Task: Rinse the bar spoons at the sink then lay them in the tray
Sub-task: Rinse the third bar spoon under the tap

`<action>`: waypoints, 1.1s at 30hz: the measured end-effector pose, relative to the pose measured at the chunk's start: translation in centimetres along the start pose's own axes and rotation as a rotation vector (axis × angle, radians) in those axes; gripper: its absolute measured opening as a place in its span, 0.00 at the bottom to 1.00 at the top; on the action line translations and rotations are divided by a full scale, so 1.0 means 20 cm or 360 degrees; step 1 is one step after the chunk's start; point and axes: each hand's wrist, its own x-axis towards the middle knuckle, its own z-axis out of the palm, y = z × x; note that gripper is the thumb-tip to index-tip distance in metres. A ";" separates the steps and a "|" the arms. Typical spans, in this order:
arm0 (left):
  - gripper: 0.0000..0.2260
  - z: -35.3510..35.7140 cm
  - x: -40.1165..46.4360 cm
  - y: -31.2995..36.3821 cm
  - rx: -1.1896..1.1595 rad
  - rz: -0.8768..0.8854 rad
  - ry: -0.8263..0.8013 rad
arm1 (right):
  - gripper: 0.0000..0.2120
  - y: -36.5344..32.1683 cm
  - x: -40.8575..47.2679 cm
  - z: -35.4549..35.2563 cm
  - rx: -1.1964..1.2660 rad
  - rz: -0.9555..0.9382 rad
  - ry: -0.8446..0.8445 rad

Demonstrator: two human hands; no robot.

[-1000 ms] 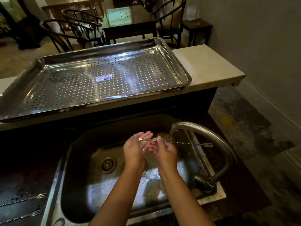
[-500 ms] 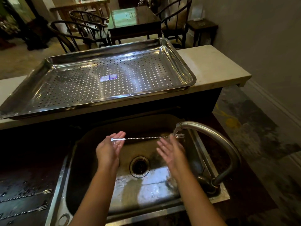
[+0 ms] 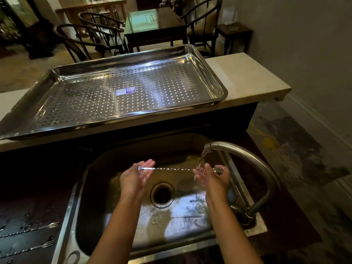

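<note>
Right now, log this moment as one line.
rinsing | bar spoon: level across left hand and right hand, over sink | faucet: water on its right end | tray: no spoons yet

No text can be read with certainty. One label [image 3: 125, 91] is seen, stuck on the perforated floor of the tray [image 3: 171, 82], well beyond the fingers [image 3: 148, 164] of the left hand [image 3: 133, 180] and slightly to their left. It is printed in blue and white, with a paler block on one side and a darker blue block on the other. Its lettering is too small and blurred to be made out.
</note>
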 end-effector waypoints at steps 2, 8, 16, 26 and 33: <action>0.13 -0.03 0.02 0.01 -0.0033 -0.0012 0.0011 | 0.03 -0.02 0.01 -0.01 -0.0176 -0.0055 -0.0064; 0.12 -0.12 0.04 0.09 -0.0207 -0.0001 0.0129 | 0.12 -0.09 0.02 0.04 -0.0513 0.0096 -0.0525; 0.12 -0.13 0.03 0.12 -0.0356 0.0048 0.0113 | 0.09 -0.14 0.03 0.06 -0.1437 -0.0059 -0.0293; 0.12 -0.26 0.07 0.17 -0.0614 0.0001 0.0060 | 0.08 -0.04 0.04 0.08 -0.0953 0.0094 -0.0600; 0.16 -0.55 0.19 0.25 -0.0536 -0.0062 0.0221 | 0.06 0.15 -0.06 0.28 -0.1229 0.0001 -0.0809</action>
